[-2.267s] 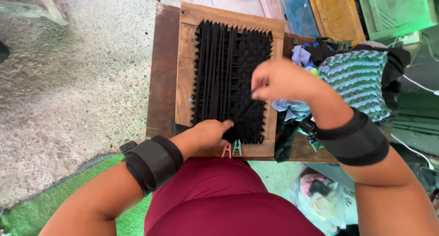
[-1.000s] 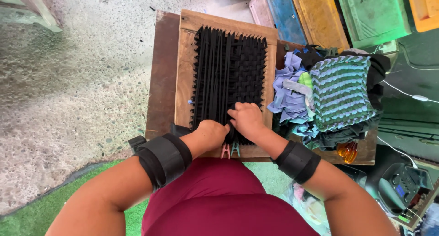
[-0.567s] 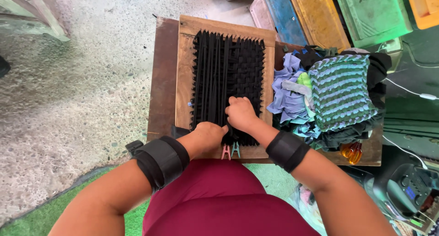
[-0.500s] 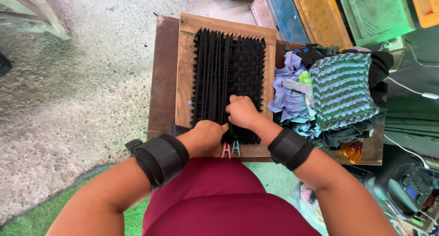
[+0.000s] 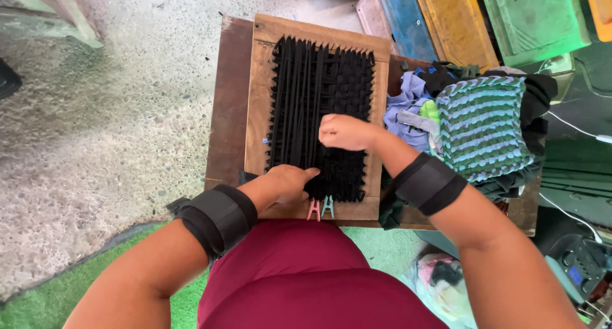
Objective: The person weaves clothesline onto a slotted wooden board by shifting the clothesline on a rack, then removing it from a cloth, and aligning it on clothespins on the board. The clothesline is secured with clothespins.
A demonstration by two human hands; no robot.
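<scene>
Your bare forearms each carry a wide black strap at the wrist, above a maroon garment

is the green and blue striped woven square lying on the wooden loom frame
No, the green and blue striped woven square lies on the pile of fabric scraps to the right of the wooden loom frame.
</scene>
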